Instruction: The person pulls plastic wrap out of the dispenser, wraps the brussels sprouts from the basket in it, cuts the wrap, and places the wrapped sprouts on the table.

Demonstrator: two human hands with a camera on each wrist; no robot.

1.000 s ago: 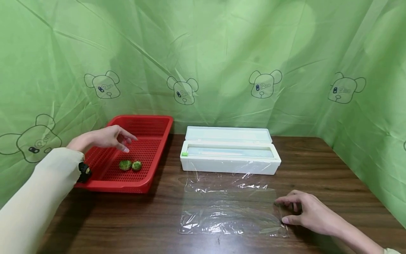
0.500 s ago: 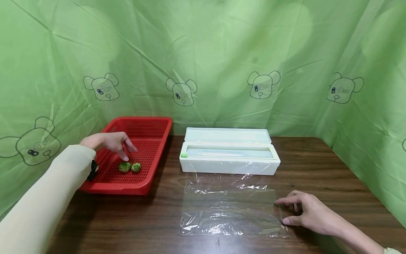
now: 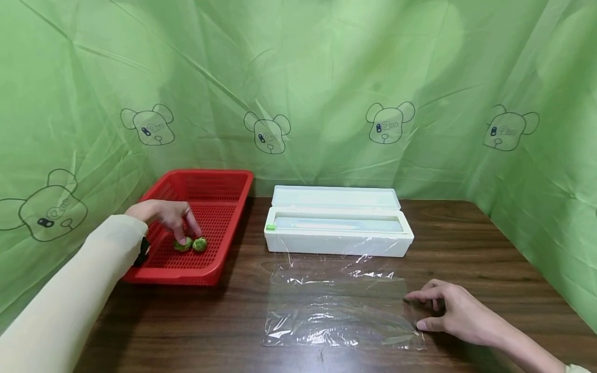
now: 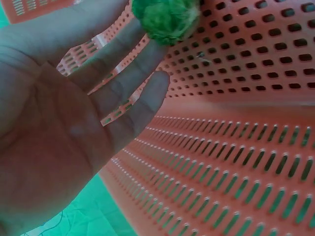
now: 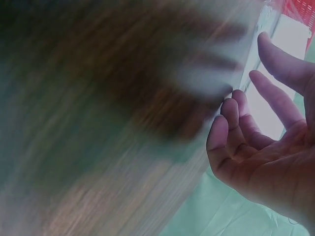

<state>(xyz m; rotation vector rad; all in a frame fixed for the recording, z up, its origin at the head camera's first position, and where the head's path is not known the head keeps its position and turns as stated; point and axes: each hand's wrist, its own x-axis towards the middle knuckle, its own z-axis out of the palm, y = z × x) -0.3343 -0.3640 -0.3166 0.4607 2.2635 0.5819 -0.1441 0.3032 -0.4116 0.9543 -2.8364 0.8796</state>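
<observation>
Two small green Brussels sprouts sit side by side on the floor of a red perforated basket. My left hand reaches down over them, thumb and fingertips at the sprouts. In the left wrist view, fairly straight, spread fingers meet one Brussels sprout; no firm pinch shows. A sheet of clear plastic wrap lies on the table before a white box. At its right edge rests my right hand, thumb and index finger apart, the other fingers loosely bent, as the right wrist view also shows.
The white cling-film box stands behind the sheet with its lid raised and a green slider at its left end. Green fabric encloses the brown wooden table at the back and sides.
My left hand has lowered into the basket and moved slightly right, from above the Brussels sprouts down to them. My right hand has stayed at the wrap's edge.
</observation>
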